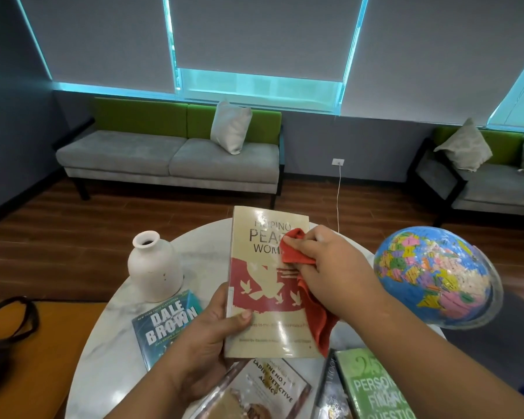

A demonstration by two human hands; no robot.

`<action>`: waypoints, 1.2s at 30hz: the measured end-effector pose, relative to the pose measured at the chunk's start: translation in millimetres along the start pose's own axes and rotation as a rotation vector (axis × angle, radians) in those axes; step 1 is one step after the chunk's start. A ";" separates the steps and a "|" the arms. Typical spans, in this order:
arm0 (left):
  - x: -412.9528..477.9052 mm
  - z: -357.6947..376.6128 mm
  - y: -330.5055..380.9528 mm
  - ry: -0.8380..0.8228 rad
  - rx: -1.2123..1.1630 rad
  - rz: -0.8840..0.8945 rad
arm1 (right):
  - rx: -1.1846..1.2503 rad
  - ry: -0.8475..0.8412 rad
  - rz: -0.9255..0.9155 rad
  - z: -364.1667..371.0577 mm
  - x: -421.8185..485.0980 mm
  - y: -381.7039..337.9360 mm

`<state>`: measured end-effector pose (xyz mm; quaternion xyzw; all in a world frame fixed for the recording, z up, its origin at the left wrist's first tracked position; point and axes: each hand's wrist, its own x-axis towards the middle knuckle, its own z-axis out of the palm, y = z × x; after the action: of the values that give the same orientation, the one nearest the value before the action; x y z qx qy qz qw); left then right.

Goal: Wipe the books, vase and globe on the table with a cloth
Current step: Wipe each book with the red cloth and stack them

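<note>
Firmly we gripped the stiff, glossy book [266, 285] at its lower spine with our left hand [206, 337]; right hand [324, 267] fingers [297, 244] pinched the soft cloth [312, 313].

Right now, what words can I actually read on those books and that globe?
"…IPINO PEAC… WOM…", partly under the red cloth: beige book in the left hand.
"DALE BROWN": blue book.
"THE NO.1 LADIES DETECTIVE AGENCY": detective book.
"25 PERSO… FINAN… QUESTIO…": green book, cut off.
Labels on the globe, smaller print: too small or blurred.

left hand [203, 337]: bare | right hand [330, 267]: bare | forearms [436, 346]: bare to frame edge
</note>
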<state>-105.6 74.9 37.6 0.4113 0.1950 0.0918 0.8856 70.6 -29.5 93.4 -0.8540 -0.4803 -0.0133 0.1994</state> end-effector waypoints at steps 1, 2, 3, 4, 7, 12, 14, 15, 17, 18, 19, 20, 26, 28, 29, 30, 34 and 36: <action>0.6 0.1 0.3 -0.018 -0.011 -0.013 | 0.010 0.002 0.007 1.7 -0.1 0.1; 1.6 1.3 0.3 -0.030 -0.017 -0.021 | 0.018 -0.010 -0.007 4.4 -2.2 -2.2; 2.3 4.5 0.8 -0.039 -0.020 -0.023 | 0.026 -0.038 -0.042 7.8 -6.1 -5.8; 3.3 7.0 0.8 -0.036 -0.028 -0.020 | 0.034 -0.073 -0.089 11.5 -11.0 -9.3; 4.4 10.8 -0.6 0.010 -0.080 -0.004 | 0.037 -0.158 -0.151 16.3 -17.1 -5.5; 2.8 4.8 -13.9 0.047 -0.091 -0.040 | -0.025 -0.045 -0.020 21.3 -10.5 9.8; 2.1 4.1 -16.7 0.058 -0.092 -0.033 | -0.032 -0.084 -0.067 24.2 -14.3 8.3; 1.5 3.4 -17.2 0.062 -0.090 -0.031 | -0.021 -0.108 -0.078 23.4 -15.2 8.8; -0.2 1.4 -17.6 0.048 -0.097 -0.039 | -0.005 -0.099 -0.033 20.1 -11.8 14.0; -0.9 1.1 -17.4 0.034 -0.099 -0.045 | -0.006 -0.068 -0.006 18.6 -9.4 16.0; -1.1 1.4 -17.4 0.022 -0.095 -0.049 | -0.017 -0.041 0.003 17.5 -7.9 15.7; -1.2 1.3 -17.6 0.017 -0.087 -0.053 | -0.033 -0.036 -0.011 17.4 -7.7 14.2; -6.1 -2.9 -15.1 -0.009 -0.033 -0.118 | -0.054 -0.148 -0.048 5.4 -3.7 15.4; -5.5 -2.3 -14.5 -0.016 -0.012 -0.123 | -0.046 -0.115 -0.031 5.0 -2.9 14.7; -4.7 -2.4 -13.6 -0.013 -0.003 -0.116 | -0.030 -0.122 -0.053 5.9 -4.4 13.2; -4.1 -2.8 -12.2 -0.009 0.008 -0.108 | -0.018 -0.143 -0.085 6.5 -5.7 12.2; -5.1 -3.7 -6.3 -0.017 0.030 -0.114 | -0.038 -0.182 -0.075 -3.1 -0.4 13.8; -4.9 -2.2 -5.4 -0.024 0.033 -0.119 | -0.046 -0.107 -0.074 -3.8 -0.3 10.9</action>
<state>-111.0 71.3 33.5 0.4145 0.2101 0.0308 0.8849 80.0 -36.1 93.2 -0.8394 -0.5213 0.0139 0.1530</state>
